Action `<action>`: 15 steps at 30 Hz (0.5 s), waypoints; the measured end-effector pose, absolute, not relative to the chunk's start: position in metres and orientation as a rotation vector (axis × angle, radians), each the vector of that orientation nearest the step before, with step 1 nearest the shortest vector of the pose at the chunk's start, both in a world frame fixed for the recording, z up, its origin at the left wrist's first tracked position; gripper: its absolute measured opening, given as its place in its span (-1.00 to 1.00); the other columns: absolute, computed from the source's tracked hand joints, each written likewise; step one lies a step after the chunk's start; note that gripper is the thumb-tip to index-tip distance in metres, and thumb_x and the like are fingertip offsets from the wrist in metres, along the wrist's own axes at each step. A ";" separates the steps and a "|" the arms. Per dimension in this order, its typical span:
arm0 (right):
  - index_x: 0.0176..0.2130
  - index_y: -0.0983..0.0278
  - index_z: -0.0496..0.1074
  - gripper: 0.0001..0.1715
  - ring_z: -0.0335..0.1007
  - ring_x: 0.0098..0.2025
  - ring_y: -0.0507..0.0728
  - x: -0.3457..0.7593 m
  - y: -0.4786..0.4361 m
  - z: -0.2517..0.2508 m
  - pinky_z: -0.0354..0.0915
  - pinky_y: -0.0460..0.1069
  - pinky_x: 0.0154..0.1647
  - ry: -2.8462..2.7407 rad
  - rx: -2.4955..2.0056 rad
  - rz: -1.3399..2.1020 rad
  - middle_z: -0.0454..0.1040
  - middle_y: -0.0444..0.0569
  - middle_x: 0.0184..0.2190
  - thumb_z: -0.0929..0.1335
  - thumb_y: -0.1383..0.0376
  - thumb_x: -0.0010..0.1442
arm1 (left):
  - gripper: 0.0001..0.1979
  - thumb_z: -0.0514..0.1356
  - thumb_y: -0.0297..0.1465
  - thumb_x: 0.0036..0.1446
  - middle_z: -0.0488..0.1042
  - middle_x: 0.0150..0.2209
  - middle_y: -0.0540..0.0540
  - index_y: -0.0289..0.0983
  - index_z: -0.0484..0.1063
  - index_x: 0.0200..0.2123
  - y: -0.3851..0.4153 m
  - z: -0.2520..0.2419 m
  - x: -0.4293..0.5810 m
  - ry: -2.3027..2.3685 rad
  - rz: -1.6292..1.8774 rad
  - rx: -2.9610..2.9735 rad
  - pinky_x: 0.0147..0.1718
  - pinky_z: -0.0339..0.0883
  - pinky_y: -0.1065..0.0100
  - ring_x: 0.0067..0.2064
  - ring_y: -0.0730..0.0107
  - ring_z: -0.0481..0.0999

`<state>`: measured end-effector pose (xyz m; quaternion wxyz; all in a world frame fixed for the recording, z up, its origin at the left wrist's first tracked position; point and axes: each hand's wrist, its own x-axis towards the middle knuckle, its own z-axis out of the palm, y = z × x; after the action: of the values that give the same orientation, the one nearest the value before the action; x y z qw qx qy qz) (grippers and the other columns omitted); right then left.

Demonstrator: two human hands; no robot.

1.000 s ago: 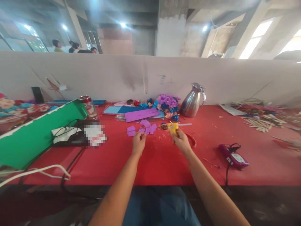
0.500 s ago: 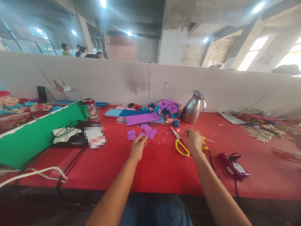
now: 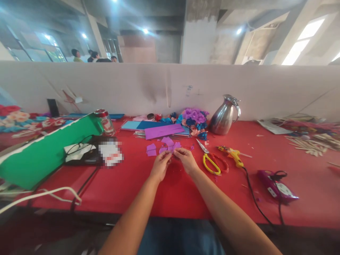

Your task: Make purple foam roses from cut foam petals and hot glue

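My left hand (image 3: pixel 160 165) and my right hand (image 3: pixel 186 160) meet over the red table, fingertips pinched almost together. Whatever lies between them is too small to make out. Just behind the fingertips are cut pieces of purple paper (image 3: pixel 168 141), and one separate purple piece (image 3: pixel 151 149) lies to the left. Scissors (image 3: pixel 211 164) with yellow and red handles rest to the right of my right hand, blades pointing away. Farther right is a yellow glue gun (image 3: pixel 235 156) with a black cord.
Behind the cut pieces lie a purple paper strip (image 3: pixel 163 131), blue sheets (image 3: pixel 151 125) and paper flowers (image 3: pixel 195 118). A steel jug (image 3: pixel 224 115) stands at the back. Left are a glass jar (image 3: pixel 106 123), green board (image 3: pixel 53 152) and black bag (image 3: pixel 85 156); right, a purple power socket (image 3: pixel 277 186).
My right hand has moved left from beside the glue gun and scissors to meet my left hand. The glue gun and red scissor handle now show. The view has shifted slightly.
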<state>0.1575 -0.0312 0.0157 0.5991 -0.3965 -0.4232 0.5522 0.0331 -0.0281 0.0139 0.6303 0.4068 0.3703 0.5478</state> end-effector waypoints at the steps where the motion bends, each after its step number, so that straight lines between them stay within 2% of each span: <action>1: -0.43 0.25 0.54 -0.65 0.36 -0.43 0.03 0.157 -0.031 0.017 0.33 -0.02 -0.28 -0.991 -0.931 1.264 0.51 -0.11 -0.47 0.50 0.06 -0.18 | -0.69 0.38 -0.23 -0.23 0.29 -0.55 0.08 -0.28 0.46 -0.42 -0.028 0.013 0.033 0.853 1.256 0.948 -0.50 0.13 0.47 -0.52 0.59 0.23; 9: -0.47 0.25 0.50 -0.76 0.31 -0.48 0.03 0.154 -0.032 0.018 0.28 -0.05 -0.37 -1.047 -1.023 1.122 0.46 -0.13 -0.54 0.44 0.13 -0.11 | -0.83 0.21 -0.26 0.05 0.36 -0.42 -0.01 -0.25 0.41 -0.41 -0.027 0.006 0.030 1.070 1.383 1.455 -0.34 0.23 0.40 -0.37 0.43 0.34; 15: -0.48 0.28 0.49 -0.75 0.30 -0.50 0.02 0.151 -0.033 0.017 0.26 -0.05 -0.40 -0.976 -1.023 1.135 0.44 -0.13 -0.56 0.43 0.14 -0.13 | -0.88 0.14 -0.36 0.11 0.35 -0.36 -0.07 -0.26 0.38 -0.44 -0.028 0.009 0.030 1.186 1.491 1.804 -0.33 0.25 0.38 -0.34 0.38 0.36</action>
<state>0.1515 -0.0329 0.0167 0.6163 -0.4443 -0.4240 0.4930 0.0302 -0.0281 0.0091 0.2558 0.6647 0.4369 0.5494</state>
